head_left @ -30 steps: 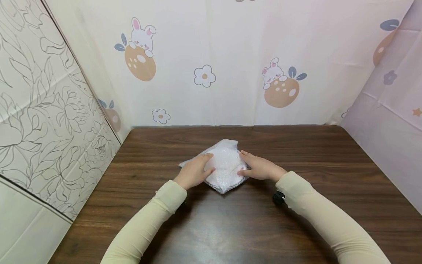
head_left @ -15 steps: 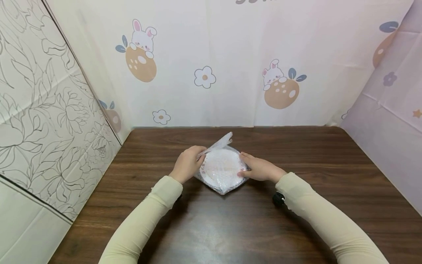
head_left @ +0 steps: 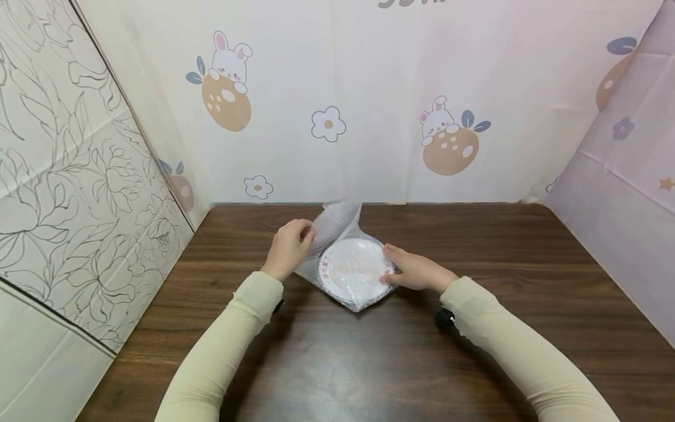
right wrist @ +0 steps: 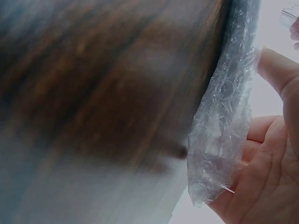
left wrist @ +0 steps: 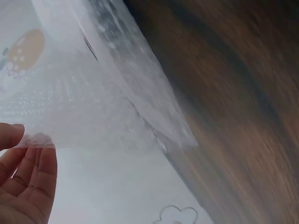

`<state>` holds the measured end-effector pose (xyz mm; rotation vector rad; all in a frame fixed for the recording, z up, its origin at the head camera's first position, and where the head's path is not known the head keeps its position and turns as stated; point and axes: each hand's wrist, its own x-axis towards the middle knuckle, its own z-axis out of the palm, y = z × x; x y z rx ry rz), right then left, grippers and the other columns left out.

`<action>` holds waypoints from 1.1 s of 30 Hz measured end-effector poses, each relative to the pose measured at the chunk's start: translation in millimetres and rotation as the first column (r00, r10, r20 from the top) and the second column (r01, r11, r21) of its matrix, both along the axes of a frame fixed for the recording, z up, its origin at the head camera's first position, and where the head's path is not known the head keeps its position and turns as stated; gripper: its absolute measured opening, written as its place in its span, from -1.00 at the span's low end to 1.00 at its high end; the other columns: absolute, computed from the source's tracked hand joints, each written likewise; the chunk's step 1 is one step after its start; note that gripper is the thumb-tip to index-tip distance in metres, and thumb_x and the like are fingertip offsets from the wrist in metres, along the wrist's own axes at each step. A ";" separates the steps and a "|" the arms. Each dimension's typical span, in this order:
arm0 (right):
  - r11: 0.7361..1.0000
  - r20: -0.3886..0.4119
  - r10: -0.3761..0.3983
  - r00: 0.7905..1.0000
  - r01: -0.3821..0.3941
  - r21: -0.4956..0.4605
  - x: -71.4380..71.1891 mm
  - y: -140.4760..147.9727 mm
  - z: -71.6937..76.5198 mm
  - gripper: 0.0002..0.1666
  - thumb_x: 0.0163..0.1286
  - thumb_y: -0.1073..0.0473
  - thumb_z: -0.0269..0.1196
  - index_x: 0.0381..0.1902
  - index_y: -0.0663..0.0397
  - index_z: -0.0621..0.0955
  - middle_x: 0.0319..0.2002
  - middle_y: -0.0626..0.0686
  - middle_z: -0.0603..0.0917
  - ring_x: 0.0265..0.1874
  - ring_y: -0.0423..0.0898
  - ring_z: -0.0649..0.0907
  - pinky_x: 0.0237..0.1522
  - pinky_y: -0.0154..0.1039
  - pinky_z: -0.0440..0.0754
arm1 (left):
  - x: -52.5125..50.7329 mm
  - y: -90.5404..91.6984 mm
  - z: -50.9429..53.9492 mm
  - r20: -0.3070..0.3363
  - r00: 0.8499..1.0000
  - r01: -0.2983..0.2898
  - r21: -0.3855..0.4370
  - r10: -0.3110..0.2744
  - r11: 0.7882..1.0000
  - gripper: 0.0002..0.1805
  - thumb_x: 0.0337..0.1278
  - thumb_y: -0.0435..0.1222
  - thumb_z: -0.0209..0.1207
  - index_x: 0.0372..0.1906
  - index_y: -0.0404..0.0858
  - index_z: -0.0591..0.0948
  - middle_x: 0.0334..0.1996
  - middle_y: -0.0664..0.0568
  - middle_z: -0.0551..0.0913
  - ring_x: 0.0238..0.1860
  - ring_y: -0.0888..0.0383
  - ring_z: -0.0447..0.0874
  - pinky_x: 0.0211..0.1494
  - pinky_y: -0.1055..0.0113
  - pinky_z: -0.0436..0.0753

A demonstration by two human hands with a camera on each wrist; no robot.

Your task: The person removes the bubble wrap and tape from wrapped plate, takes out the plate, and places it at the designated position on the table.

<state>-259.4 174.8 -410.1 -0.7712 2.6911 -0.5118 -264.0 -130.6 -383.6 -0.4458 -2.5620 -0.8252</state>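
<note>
left hand (head_left: 289, 249) is pinching the edge of bubble wrap (head_left: 333, 225), thumb on one face, fingers on the other; left wrist view is showing this pinch up close. the wrap is rising as a flap at the far left of a round white plate (head_left: 353, 272). plate is lying flat around the middle of the brown wooden table (head_left: 337, 363), toward the back edge, wrap showing over its face, reddish marks along its rim. right hand (head_left: 419, 269) is resting at the plate's right edge, thumb and fingers spreading loosely, touching the wrapped rim without clenching. both arms are wearing pale sleeves (head_left: 527, 340); a black device (head_left: 445, 318) is sitting under the right cuff. behind the table a rabbit-print backdrop (head_left: 369, 76) is hanging; a line-drawn floral panel (head_left: 89, 164) is standing at left.
</note>
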 end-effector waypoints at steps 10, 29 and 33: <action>1.000 0.008 0.004 1.000 -0.004 -0.003 -1.1 2.6 -3.4 0.02 0.40 -0.20 0.19 0.53 0.28 0.05 0.55 0.30 0.02 0.51 0.24 0.13 0.46 0.19 0.19 | -15.7 -15.0 -4.5 0.106 0.991 -0.087 0.068 0.080 0.994 -0.87 0.33 -0.29 0.17 -0.16 -0.27 0.63 -0.26 -0.08 0.67 -0.26 0.04 0.62 -0.17 0.18 0.62; 1.000 0.024 0.004 1.000 -0.004 0.002 -2.7 1.9 -1.7 0.02 0.41 -0.19 0.18 0.54 0.28 0.04 0.55 0.31 0.01 0.51 0.25 0.12 0.45 0.21 0.18 | -30.5 -23.3 -6.8 0.148 0.975 -0.178 0.078 0.165 0.981 -0.63 0.36 -0.26 0.15 0.18 -0.31 0.47 -0.04 -0.13 0.61 -0.09 -0.04 0.61 -0.03 0.09 0.62; 1.000 0.033 0.002 0.999 -0.002 0.005 -2.9 2.5 -2.1 0.03 0.42 -0.21 0.17 0.54 0.26 0.02 0.55 0.30 -0.01 0.51 0.25 0.11 0.45 0.22 0.17 | -26.5 -22.3 -3.5 0.049 0.986 -0.162 0.068 0.159 0.984 -0.61 0.37 -0.28 0.14 0.20 -0.33 0.46 0.05 -0.16 0.53 0.00 -0.06 0.56 0.05 0.09 0.60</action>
